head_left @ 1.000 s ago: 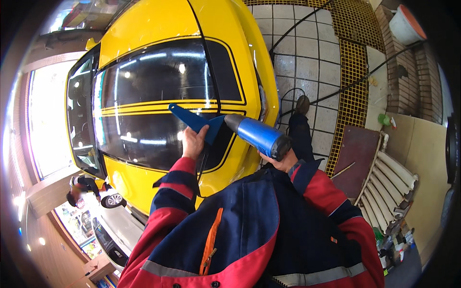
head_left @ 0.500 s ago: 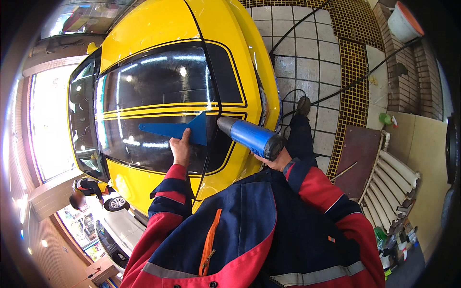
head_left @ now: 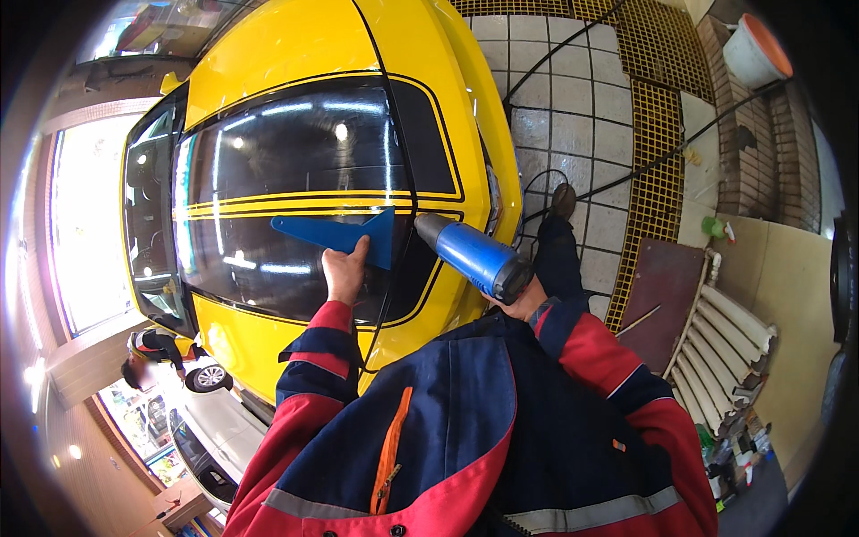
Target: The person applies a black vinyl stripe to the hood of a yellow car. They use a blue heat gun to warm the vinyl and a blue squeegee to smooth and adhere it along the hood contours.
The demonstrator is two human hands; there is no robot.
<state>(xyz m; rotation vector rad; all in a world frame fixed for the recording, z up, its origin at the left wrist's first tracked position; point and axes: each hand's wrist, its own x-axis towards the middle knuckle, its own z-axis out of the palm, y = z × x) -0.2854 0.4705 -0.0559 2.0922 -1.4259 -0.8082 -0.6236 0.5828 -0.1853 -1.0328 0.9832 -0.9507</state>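
Observation:
In my left hand (head_left: 344, 271) is a flat blue plastic squeegee (head_left: 358, 237), gripped by its wide end above the car's hood, its narrow tip pointing left. My right hand (head_left: 523, 300) is wrapped round the handle of a blue heat gun (head_left: 474, 258), the handle itself mostly hidden. The gun's dark nozzle points left toward the squeegee, over the front edge of the hood. Beneath both lies a yellow car (head_left: 277, 45) with a glossy black hood panel (head_left: 286, 152) and thin yellow stripes. Whether the squeegee touches the hood, I cannot tell.
A black cord (head_left: 617, 190) runs across the tiled floor (head_left: 555, 85) and yellow grating (head_left: 658, 134) on the right. Beyond are a white bucket (head_left: 747, 58), a dark red board (head_left: 658, 300) and a white radiator (head_left: 720, 358). Another person (head_left: 152, 353) bends near a white car (head_left: 210, 438) at lower left.
The squeegee and my left hand have shifted slightly right, and the squeegee has turned a little. The heat gun has moved slightly right with my right hand.

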